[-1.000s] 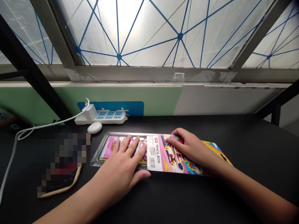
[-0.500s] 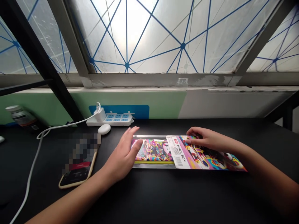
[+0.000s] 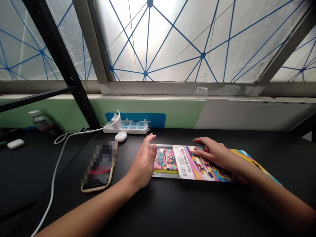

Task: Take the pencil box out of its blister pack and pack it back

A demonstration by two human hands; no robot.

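A flat pencil box [image 3: 166, 159] with a colourful cartoon print and clear plastic edges lies on the black desk. Over its right part sits a bright printed cardboard sleeve [image 3: 186, 161] marked PENCIL BOX, with a barcode; a yellow and blue part of the card reaches out beyond my right forearm. My left hand [image 3: 144, 163] stands on edge at the box's left end, fingers stretched and thumb raised. My right hand [image 3: 214, 153] grips the sleeve, thumb on its face and fingers at the far edge. The fingers' undersides are hidden.
A phone [image 3: 98, 176], partly blurred out, lies left of my left hand. Behind it are a white oval case [image 3: 120, 136] and a power strip [image 3: 135, 127] with a plugged-in charger. A white cable [image 3: 55, 174] crosses the desk. A bottle [image 3: 43, 121] stands far left.
The sleeve has slid left over the pencil box, so less of the box shows. My right hand has moved left with it. The whole view has shifted, with the background farther right.
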